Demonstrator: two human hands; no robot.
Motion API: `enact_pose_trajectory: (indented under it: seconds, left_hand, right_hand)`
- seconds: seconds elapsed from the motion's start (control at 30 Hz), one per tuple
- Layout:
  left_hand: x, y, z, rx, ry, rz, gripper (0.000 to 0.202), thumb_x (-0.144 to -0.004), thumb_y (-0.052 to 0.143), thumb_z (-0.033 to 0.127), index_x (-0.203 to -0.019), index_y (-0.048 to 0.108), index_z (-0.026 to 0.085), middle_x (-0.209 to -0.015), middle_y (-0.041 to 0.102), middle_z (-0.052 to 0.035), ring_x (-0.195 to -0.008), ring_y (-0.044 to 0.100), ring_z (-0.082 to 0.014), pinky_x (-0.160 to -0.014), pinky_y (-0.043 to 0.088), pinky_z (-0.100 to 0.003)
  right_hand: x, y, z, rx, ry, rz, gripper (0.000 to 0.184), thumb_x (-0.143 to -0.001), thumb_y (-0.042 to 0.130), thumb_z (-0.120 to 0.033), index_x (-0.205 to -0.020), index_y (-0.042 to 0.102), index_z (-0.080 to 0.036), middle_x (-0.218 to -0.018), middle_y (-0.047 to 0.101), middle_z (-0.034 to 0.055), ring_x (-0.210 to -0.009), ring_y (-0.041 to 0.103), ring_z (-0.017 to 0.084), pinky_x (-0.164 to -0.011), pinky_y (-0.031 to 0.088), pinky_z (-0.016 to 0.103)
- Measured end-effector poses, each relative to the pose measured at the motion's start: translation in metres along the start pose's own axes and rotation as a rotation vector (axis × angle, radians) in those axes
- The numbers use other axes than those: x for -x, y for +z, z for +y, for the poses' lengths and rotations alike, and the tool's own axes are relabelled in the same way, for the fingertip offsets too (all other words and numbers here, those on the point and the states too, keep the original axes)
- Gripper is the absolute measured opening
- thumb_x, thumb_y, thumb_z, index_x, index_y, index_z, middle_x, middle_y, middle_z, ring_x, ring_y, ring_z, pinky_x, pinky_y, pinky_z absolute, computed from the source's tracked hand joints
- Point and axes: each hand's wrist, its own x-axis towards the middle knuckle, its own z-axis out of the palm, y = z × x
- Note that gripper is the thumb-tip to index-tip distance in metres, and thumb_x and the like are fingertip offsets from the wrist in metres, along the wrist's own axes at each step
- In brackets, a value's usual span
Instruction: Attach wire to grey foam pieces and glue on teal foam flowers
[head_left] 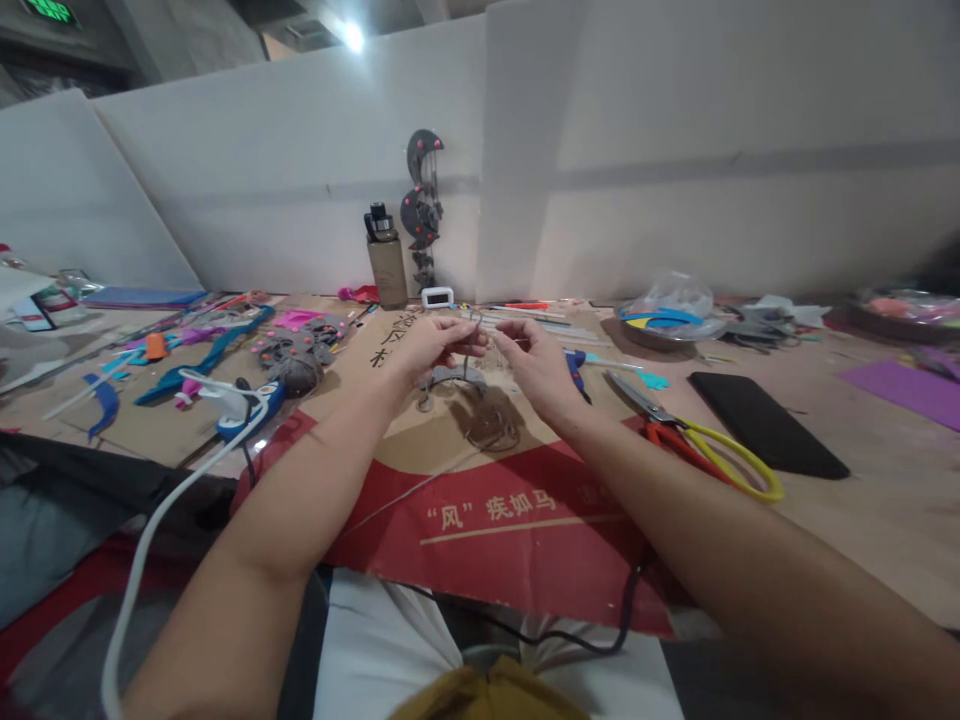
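My left hand (441, 343) pinches a thin greyish cord (474, 325), which loops up just above the fingertips. Close beside it, my right hand (531, 362) is closed at the fingertips, and the cord seems to run into this pinch too. Below both hands a loose coil of brown-grey string (493, 428) lies on the red and tan cardboard (480, 545). One strand trails from it toward the lower left. Behind the coil lies a grey curved felt piece (454, 376), partly covered by the hands.
Scissors (690, 435) and a black phone (766, 424) lie to the right. A hot glue gun (576, 372) sits behind my right wrist. Left are a power strip (251, 410) with a white cable and grey felt pieces (296, 350). At the back stand a bottle (387, 265) and crescent decorations (421, 215).
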Motion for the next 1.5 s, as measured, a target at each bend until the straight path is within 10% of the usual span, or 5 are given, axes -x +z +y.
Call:
enact_pose_trajectory:
  seconds: [0.37,1.5]
  left_hand:
    - [0.004,0.012,-0.008,-0.125,0.042,-0.157,0.034,-0.078,0.068,0.046,-0.084,0.068,0.013,-0.086,0.073,-0.0111,-0.077,0.071,-0.0161,-0.042,0.034,-0.015]
    - [0.003,0.003,0.017,0.259,0.043,0.227,0.007,-0.073,0.064,0.019,-0.073,0.063,0.013,-0.069,0.066,-0.0021,-0.061,0.061,-0.0066,-0.04,0.031,-0.015]
  right_hand:
    - [0.0,-0.004,-0.008,-0.093,0.005,0.008,0.014,-0.077,0.062,-0.031,-0.077,0.065,-0.018,-0.07,0.063,-0.0007,-0.066,0.055,0.012,-0.065,0.042,0.027]
    - [0.0,-0.002,-0.013,-0.312,0.263,-0.288,0.016,-0.072,0.059,-0.03,-0.073,0.046,-0.021,-0.075,0.055,-0.0023,-0.054,0.04,0.007,-0.046,0.027,0.02]
